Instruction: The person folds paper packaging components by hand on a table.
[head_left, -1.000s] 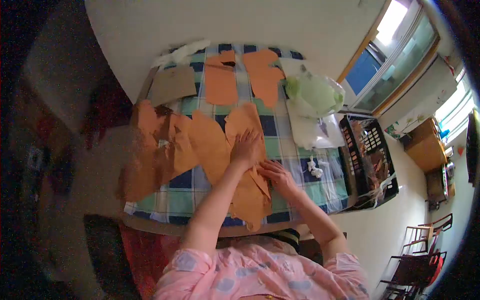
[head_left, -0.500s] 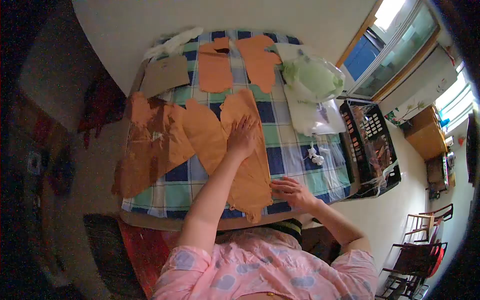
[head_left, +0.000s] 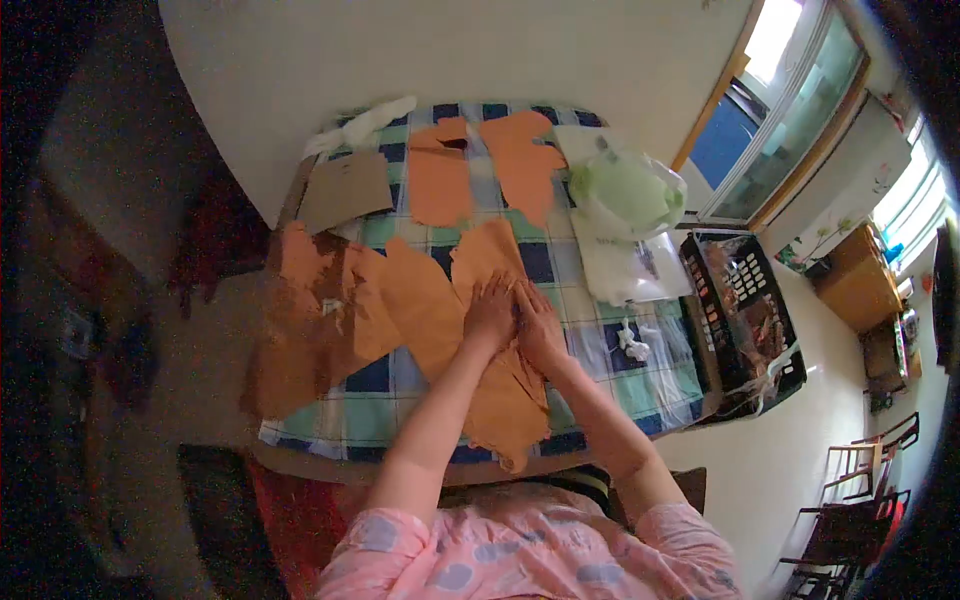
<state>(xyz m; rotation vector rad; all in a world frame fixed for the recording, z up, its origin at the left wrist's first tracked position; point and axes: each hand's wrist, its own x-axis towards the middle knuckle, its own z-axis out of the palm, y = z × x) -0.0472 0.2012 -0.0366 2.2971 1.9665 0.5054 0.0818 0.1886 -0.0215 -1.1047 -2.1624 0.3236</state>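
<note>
1. Two hands lie flat and touching side by side: the left hand (head_left: 490, 315) and the right hand (head_left: 540, 325). Fingers are extended, neither is clenched, and I see nothing grasped.
2. One tan-orange sheet (head_left: 507, 415) is directly beneath both palms, reaching beyond the fingertips and back past the wrists. I see creases on the near side of the right hand.
3. To press this well, I would hold the left hand firm as an anchor and stroke the right hand outward with even weight. I judge the creases need easing flat first, lest they set.
4. Two orange pieces lie beyond the hands, apart from each other: a far-left piece (head_left: 440, 190) and a far-right piece (head_left: 525, 170).
5. One tan strip (head_left: 420, 290) sits just left of the left hand; farther left is an overlapping darker pile (head_left: 310, 350) I cannot count.
6. One grey-brown board (head_left: 345, 190) lies beyond and left of the left hand.
7. Right of the right hand, I count one pale green bag (head_left: 625, 190) farther off, one white wad (head_left: 632, 342) and one black basket (head_left: 708, 310).
8. One checked cloth (head_left: 370, 410) spreads under and around the hands.
</note>
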